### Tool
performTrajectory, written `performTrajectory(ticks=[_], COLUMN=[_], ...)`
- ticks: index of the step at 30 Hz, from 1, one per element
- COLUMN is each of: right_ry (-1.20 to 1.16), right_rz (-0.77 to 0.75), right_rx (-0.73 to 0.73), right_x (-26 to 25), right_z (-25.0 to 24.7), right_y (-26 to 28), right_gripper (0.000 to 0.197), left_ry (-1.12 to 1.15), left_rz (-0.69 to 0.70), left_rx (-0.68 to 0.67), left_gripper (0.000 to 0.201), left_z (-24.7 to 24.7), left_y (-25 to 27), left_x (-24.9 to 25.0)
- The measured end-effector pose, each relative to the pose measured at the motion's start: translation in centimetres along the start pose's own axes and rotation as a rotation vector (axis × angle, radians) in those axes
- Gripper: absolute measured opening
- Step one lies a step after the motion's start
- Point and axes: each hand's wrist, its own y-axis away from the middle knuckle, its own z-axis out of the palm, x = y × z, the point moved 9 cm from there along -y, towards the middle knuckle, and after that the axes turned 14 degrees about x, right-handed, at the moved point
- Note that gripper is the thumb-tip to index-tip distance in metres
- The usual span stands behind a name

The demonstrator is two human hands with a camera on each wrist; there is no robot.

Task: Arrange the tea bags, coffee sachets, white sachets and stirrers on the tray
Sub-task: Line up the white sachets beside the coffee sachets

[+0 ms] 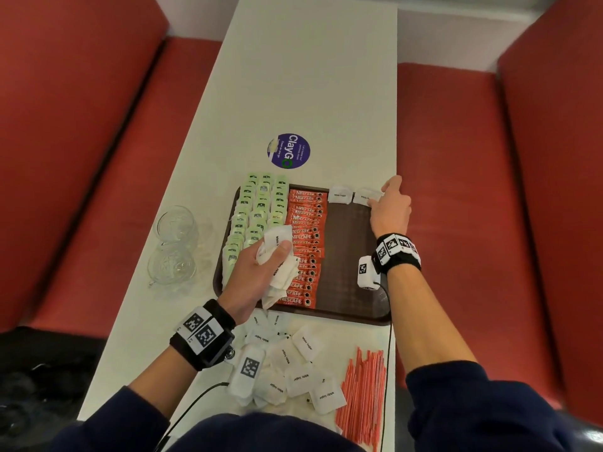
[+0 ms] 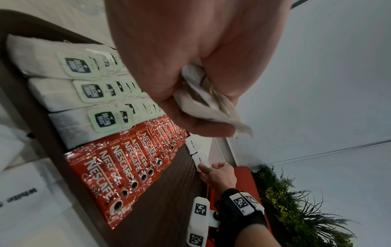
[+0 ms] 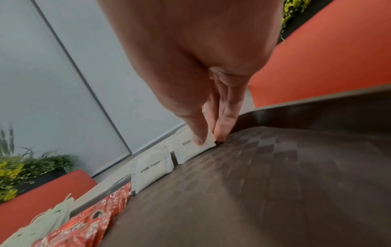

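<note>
The white sachet [image 1: 367,196] sits at the far edge of the tray [image 1: 352,298], pinched by the right hand [image 1: 390,207], and could tip over, while the left hand [image 1: 257,272] squeezing a bunch of sachets [image 1: 280,269] might drop some.

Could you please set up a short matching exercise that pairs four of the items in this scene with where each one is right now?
Items:
1. tea bags
2. coffee sachets
3. stirrers
4. bunch of white sachets

Places:
A. off the tray, on the table's near right corner
B. gripped in the left hand
C. in rows along the tray's left side
D. in a column down the tray's middle, right of the green rows

Pairs: 1-C, 2-D, 3-A, 4-B
</note>
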Motion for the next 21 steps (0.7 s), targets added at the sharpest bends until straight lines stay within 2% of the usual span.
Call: performTrajectory(ticks=[5,10,14,16,21], right_ry=[-0.034,-0.065,-0.204,-0.321,-0.444], right_rz=[-0.025,-0.014,-0.044,-0.058,-0.196], right_rx=[0.081,0.06,0.102,0.014,-0.511], right_x=[-0.3,-0.5,-2.2,-4.1,-9.4], right_z=[-0.2,-0.5,-4.2,-6.3,-8.4], right_y=[-0.3,-0.2,1.2,3.2,11.5], right_gripper=[0.053,0.047,0.033,0.025,0.033], left_ry=[-0.001,-0.011,-0.018,-0.024,-0.025], left_rz=[-0.004,0.008,-0.001,-0.016,-0.018], left_rx=[0.009,-0.005,-0.026,-0.041,-0.075], left_gripper=[0.038,0.037,0.037,0.034,0.03], left_z=[-0.1,-0.2,0.0,0.2,1.1], left_y=[0.0,0.1,0.2,0.1,0.5], left_x=[0.0,0.1,0.2,0.0,0.1])
